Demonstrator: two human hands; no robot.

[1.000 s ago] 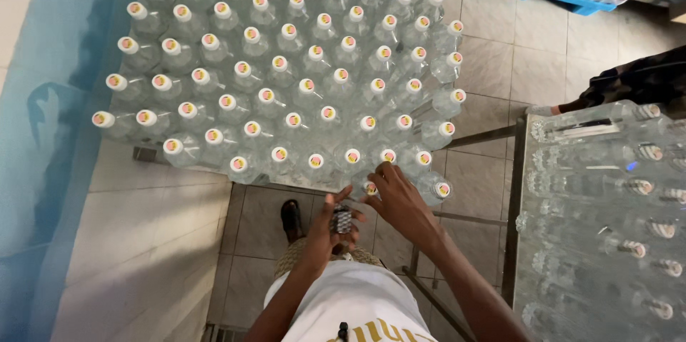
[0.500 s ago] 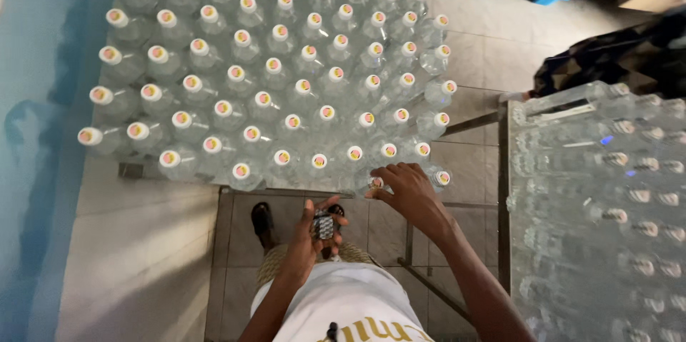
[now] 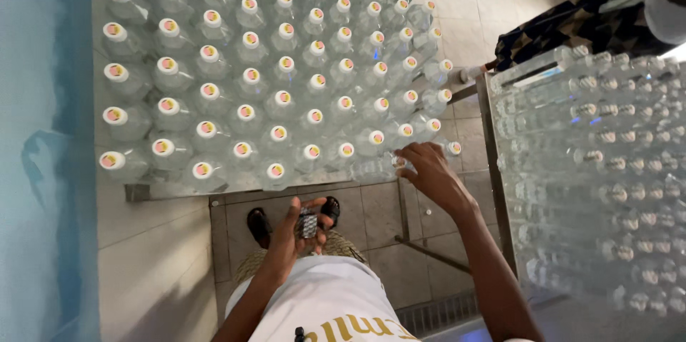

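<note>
My right hand grasps a clear bottle at the near edge of the table, at its right corner, among rows of capped bottles. My left hand is clenched around a small dark gadget below that edge, above my sandals.

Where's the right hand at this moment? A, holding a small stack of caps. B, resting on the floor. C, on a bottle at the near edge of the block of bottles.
C: the right hand touches a capless bottle at the block's near edge.
</note>
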